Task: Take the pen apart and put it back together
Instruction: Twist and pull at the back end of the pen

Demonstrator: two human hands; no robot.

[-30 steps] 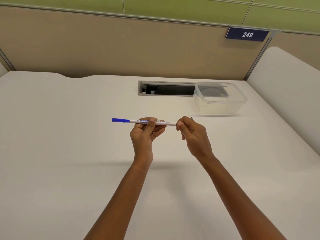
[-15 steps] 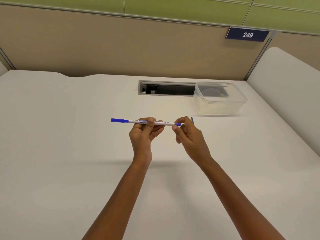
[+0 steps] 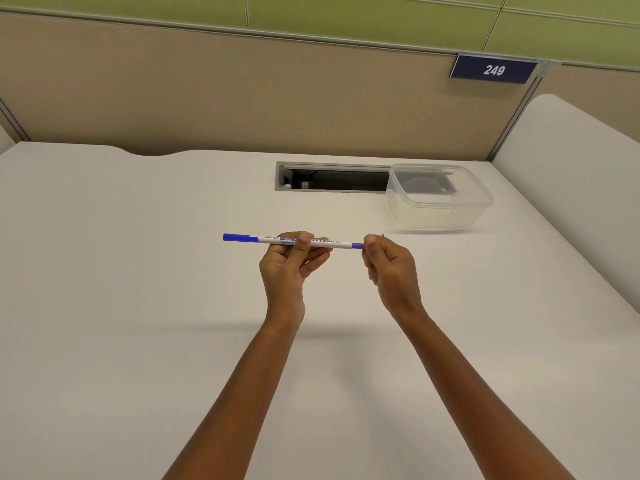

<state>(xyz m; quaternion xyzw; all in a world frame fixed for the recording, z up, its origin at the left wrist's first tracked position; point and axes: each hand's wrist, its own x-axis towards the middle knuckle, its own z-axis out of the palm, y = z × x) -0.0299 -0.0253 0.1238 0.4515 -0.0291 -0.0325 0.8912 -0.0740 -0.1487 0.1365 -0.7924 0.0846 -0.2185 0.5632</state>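
- the left hand (image 3: 285, 268) is pinching the white barrel of the pen (image 3: 292, 241), holding it level above the middle of the tabletop (image 3: 138, 306).
- the right hand (image 3: 389, 263) is gripping the pen's blue right end.
- a clear container (image 3: 440, 197) is sitting toward the far right corner.

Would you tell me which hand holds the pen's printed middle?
The left hand grips the white pen over its lettering; the right hand pinches only the blue end.
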